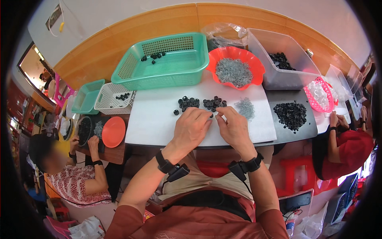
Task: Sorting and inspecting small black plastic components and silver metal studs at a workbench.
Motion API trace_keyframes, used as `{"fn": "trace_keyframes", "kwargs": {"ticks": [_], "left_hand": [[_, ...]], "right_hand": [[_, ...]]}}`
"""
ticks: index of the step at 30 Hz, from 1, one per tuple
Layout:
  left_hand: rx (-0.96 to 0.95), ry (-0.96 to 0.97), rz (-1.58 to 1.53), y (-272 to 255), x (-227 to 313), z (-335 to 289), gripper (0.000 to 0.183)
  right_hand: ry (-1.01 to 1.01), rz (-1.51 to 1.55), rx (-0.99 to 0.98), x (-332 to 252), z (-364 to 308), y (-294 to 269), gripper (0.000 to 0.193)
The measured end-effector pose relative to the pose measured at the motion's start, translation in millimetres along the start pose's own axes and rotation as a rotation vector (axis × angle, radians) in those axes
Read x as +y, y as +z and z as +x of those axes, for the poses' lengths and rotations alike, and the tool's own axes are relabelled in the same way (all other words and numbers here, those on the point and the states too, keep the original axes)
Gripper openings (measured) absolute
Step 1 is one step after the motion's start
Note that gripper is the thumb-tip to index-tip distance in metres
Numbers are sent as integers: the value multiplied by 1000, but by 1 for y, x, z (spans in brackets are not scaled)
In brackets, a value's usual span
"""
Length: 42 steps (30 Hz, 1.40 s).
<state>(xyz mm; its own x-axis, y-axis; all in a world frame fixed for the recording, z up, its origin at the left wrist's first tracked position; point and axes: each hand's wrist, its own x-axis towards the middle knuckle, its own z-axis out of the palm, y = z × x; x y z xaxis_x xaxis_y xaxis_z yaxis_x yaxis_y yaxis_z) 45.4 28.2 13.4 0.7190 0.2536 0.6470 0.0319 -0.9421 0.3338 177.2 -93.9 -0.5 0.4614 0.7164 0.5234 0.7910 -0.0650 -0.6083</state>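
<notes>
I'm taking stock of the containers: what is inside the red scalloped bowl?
A heap of small greyish pieces lies in the red scalloped bowl. Whatever is beneath the heap's top layer is covered and cannot be seen.

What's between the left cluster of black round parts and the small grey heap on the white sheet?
In the head view, the right cluster of black round parts lies between them.

bright light, strong edge distortion
</notes>
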Motion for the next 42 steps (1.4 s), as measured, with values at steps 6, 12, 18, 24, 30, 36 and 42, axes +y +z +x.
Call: {"fn": "trace_keyframes", "kwargs": {"ticks": [6,12,18,24,30,36,42], "left_hand": [[-37,-60,-1,13,-2,3,19],[-52,-64,-68,20,-8,1,12],[11,-125,-267,16,-5,-2,13],[18,-135,-323,11,-1,-2,14],[27,-111,-346,11,0,-3,16],[18,-115,-358,11,1,-2,15],[-14,-124,-376,9,0,-2,14]], "right_hand": [[28,1,44,-4,0,-1,25],[3,-15,90,-6,-2,-3,25],[37,-26,174,-3,-11,-32,19],[188,-135,73,24,-22,-80,18],[280,-223,-66,29,-25,-86,19],[213,-311,-88,36,-24,-81,17],[208,-344,-80,35,-26,-80,14]]}}
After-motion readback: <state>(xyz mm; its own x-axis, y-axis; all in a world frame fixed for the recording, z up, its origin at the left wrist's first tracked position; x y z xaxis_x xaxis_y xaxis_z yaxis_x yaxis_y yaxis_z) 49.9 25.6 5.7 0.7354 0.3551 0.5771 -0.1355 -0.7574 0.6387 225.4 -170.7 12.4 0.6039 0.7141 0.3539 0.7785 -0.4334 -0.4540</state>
